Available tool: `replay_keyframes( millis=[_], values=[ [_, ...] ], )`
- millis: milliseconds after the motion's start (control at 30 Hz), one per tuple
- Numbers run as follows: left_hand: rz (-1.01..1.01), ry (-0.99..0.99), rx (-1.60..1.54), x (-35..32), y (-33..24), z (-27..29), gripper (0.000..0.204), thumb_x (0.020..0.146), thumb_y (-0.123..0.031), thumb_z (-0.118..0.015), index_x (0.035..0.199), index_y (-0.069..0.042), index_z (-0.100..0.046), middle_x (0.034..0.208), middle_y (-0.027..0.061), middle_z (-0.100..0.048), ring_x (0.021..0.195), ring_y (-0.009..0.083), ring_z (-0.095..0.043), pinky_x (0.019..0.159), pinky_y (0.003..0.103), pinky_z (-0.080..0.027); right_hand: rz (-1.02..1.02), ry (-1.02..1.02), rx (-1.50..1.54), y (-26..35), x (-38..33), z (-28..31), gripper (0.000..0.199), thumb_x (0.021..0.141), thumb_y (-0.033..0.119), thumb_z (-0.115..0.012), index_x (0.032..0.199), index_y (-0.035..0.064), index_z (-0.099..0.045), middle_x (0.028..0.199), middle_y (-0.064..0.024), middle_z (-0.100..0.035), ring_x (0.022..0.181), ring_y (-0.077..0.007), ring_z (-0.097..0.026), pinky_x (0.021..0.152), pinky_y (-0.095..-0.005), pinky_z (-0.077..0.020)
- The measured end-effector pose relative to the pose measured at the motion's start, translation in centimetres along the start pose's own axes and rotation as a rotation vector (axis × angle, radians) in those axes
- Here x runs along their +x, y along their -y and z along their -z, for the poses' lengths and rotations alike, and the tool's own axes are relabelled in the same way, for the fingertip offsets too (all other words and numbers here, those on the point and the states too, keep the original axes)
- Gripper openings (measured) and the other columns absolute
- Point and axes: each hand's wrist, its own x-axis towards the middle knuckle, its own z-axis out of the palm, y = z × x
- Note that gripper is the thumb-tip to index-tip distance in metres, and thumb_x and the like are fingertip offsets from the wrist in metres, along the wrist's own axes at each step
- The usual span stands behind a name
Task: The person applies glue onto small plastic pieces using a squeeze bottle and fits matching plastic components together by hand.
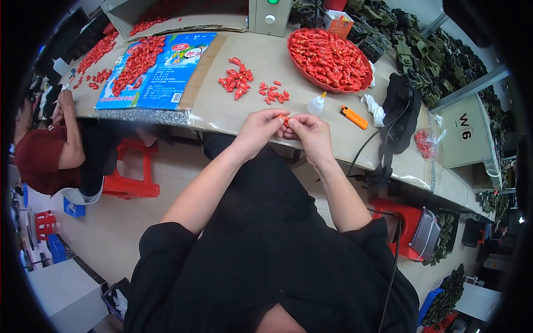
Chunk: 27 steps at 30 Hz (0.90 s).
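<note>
1. The worktable (222, 108) runs across the upper half of the frame, its front edge bending from left of centre down to the right. A blue printed bag (161, 77) lies flat on it in the upper left with a heap of red pieces on top.
2. A red tray (311, 77) heaped with red pieces sits at upper centre-right, well beyond the hands. Dark green toy parts (427, 55) pile up in the upper right corner.
3. Two small clusters of loose red pieces (237, 79) lie on the table above the hands, the nearer one just up from the fingertips. To their right are a small white squeeze bottle (317, 104) and an orange lighter (353, 117), both closer to the right hand than the left.
4. The left hand (258, 130) and the right hand (311, 133) meet at centre frame, over the table's front edge, fingertips touching each other.
5. Between them sits one small red piece (283, 119), pinched from both sides; both hands' fingers are pressed together on it. It lies right at the grip, not apart from it. Its long axis seems to run roughly left-right, from one hand to the other, but it is too small and too covered to tell which end points where.
6. At far left, another person in a red shirt (39, 155) works at the same table.
</note>
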Motion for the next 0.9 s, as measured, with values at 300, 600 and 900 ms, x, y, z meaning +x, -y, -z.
replay_keyframes(
  millis=[300, 600, 900],
  values=[
    [0.000, 0.001, 0.012, -0.1, 0.0, -0.2, 0.023, 0.085, -0.005, -0.047, 0.106, 0.004, -0.052, 0.081, 0.0046, -0.057, 0.071, 0.0073, -0.052, 0.065, 0.020, -0.044, 0.018, 0.000, -0.001, -0.1, -0.1, 0.1, 0.009, 0.081, 0.003, -0.054, 0.086, -0.0043, -0.056, 0.078, -0.0105, -0.061, 0.068, -0.0135, -0.060, 0.065, -0.0228, -0.0504],
    [-0.004, 0.011, 0.040, -0.5, -0.3, -0.2, 0.023, 0.085, -0.003, -0.045, 0.107, 0.002, -0.052, 0.081, 0.0044, -0.057, 0.071, 0.0074, -0.052, 0.066, 0.020, -0.044, 0.044, 0.003, 0.003, -0.5, -0.3, 0.1, 0.008, 0.081, 0.001, -0.054, 0.086, -0.0041, -0.056, 0.077, -0.0094, -0.061, 0.068, -0.0123, -0.059, 0.065, -0.0229, -0.0504],
    [-0.136, 0.101, -0.031, -0.9, -0.8, -0.1, 0.025, 0.083, 0.003, -0.045, 0.108, 0.005, -0.049, 0.101, 0.0089, -0.047, 0.087, 0.0151, -0.055, 0.081, 0.027, -0.047, 0.316, 0.057, -0.103, -0.8, -0.9, 0.5, 0.007, 0.078, -0.005, -0.053, 0.085, -0.0053, -0.056, 0.087, -0.0079, -0.050, 0.077, -0.0129, -0.055, 0.068, -0.0231, -0.0485]
  ],
)
